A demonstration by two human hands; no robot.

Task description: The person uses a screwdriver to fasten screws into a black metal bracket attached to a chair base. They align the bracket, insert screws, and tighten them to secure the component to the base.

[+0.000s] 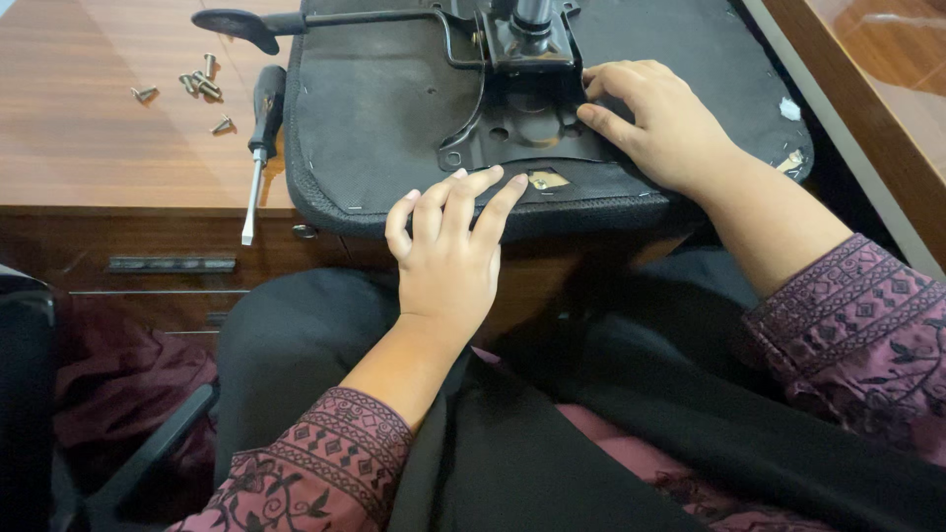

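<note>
An upturned black chair seat (374,108) lies on a wooden desk, its underside up. A black metal mechanism plate (512,128) with a lever (296,22) and a post is on it. My left hand (448,251) rests flat on the seat's near edge, fingertips touching the plate's front rim beside a brass-coloured screw spot (542,180). My right hand (660,118) lies on the plate's right side, fingers pressing on its edge. Neither hand holds anything.
A black-handled screwdriver (261,148) lies on the wooden desk (89,148) left of the seat, its tip over the desk's front edge. Several loose screws (197,87) are scattered beyond it. Desk drawers (168,264) face me; a chair arm (148,453) is at lower left.
</note>
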